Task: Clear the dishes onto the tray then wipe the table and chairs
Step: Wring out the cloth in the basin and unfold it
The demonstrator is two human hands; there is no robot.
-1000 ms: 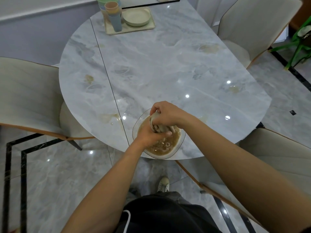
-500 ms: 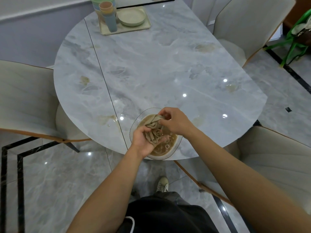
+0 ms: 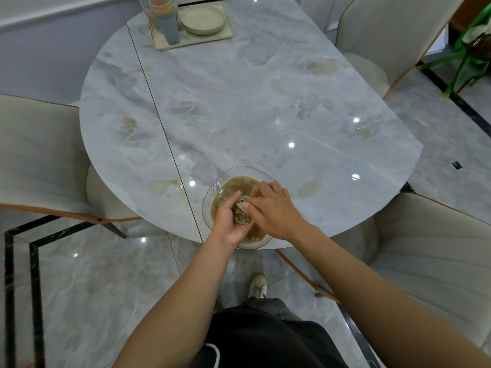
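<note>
Counter: a glossy grey marble-patterned counter [image 3: 239, 102] with rounded ends, split by a thin dark seam running from the far edge to the near edge on the left.
Far end: a pale green rectangular tray [image 3: 228, 35] lies flat at the back edge, holding a stack of pastel plastic cups [image 3: 163, 19] and a pale green round plate [image 3: 203, 21].
Near edge: a clear ribbed glass bowl of murky brown water [image 3: 220, 187] sits just right of the seam, its rim close to the counter's edge.
Stains: brownish smears [image 3: 163, 185] left of the bowl, others scattered near the right and left sides.
Shine: ceiling lights reflect as small white dots.
</note>
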